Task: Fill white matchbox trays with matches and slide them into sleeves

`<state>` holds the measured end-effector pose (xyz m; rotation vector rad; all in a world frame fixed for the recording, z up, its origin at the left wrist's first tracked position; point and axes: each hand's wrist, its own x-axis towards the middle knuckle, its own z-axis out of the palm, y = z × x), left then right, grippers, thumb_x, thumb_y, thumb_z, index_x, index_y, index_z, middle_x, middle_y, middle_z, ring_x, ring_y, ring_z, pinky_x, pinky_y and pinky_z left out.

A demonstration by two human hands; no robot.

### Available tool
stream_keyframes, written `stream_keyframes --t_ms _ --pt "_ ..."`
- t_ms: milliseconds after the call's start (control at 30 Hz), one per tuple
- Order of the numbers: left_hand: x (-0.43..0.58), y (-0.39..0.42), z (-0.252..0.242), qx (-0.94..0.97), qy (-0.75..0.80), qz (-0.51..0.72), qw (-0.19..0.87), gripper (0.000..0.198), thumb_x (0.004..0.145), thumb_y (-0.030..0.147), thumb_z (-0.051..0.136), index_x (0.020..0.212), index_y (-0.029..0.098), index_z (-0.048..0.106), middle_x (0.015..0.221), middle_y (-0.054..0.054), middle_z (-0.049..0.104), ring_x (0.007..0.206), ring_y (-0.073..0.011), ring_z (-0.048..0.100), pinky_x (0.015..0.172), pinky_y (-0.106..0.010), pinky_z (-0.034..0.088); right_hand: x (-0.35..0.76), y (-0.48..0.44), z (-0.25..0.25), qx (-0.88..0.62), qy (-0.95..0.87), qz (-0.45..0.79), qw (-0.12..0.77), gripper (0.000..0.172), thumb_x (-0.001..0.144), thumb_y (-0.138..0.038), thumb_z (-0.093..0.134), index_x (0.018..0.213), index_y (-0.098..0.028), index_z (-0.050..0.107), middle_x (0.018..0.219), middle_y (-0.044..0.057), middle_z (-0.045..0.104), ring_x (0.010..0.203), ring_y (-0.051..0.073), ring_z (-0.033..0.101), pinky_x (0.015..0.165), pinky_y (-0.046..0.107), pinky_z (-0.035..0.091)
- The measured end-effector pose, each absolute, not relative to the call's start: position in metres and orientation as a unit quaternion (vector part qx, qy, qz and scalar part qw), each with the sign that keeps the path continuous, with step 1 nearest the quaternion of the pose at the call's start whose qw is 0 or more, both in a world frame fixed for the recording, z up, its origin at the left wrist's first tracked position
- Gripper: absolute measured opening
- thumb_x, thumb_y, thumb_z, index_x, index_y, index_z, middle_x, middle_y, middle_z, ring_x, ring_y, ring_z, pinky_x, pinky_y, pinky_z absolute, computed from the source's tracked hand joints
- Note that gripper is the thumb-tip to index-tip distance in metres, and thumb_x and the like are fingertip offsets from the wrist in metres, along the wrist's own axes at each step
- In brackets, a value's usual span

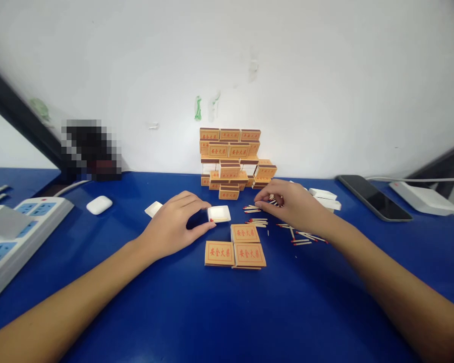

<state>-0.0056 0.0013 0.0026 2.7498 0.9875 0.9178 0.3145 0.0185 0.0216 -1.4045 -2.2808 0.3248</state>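
Observation:
My left hand (177, 219) has its thumb and forefinger at the left side of a small white matchbox tray (221, 212), gripping it. A few red-tipped matches (220, 220) lie inside that tray. My right hand (287, 199) is closed in a pinch over loose matches (252, 208), its fingertips at their ends. More loose matches (302, 243) are scattered below the right wrist. In front of the tray sit orange matchboxes (245, 233), three groups side by side with red lettering. Behind my hands rises a stack of matchboxes (229, 151) against the wall.
White empty trays (323, 194) lie behind my right wrist, and another pale piece (153, 208) is by my left hand. A phone (371, 196) and white device (423, 197) are at right. A power strip (22, 232) and white earbud case (99, 204) are at left.

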Motion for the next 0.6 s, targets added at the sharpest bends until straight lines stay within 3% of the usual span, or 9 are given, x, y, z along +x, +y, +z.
stream_keyframes --t_ms 200,367,600 --pt "-0.005 0.001 0.004 0.895 0.324 0.305 0.034 0.028 0.097 0.034 0.076 0.116 0.015 0.071 0.104 -0.009 0.075 0.100 -0.0267 0.068 0.090 -0.045 0.058 0.304 0.026 0.011 -0.501 -0.840 0.111 0.175 0.015 0.095 -0.028 0.065 0.089 -0.023 0.079 0.093 0.006 0.070 0.074 0.018 0.059 0.071 0.035 0.045" --pt "-0.006 0.000 0.002 0.897 0.320 0.305 0.032 0.028 0.097 0.035 0.076 0.117 0.016 0.071 0.106 -0.010 0.076 0.103 -0.0274 0.068 0.092 -0.046 0.058 0.302 0.024 0.012 -0.506 -0.837 0.116 0.176 0.016 0.095 -0.028 0.064 0.084 -0.021 0.073 0.087 0.005 0.066 0.072 0.018 0.056 0.067 0.034 0.042" --pt "-0.007 0.001 0.003 0.894 0.328 0.303 0.035 0.028 0.097 0.036 0.075 0.117 0.016 0.071 0.106 -0.011 0.076 0.104 -0.0278 0.068 0.092 -0.047 0.059 0.309 0.009 0.027 -0.556 -0.782 0.159 0.233 0.019 0.098 -0.040 0.061 0.101 -0.024 0.071 0.068 0.000 0.063 0.056 0.016 0.049 0.054 0.032 0.036"
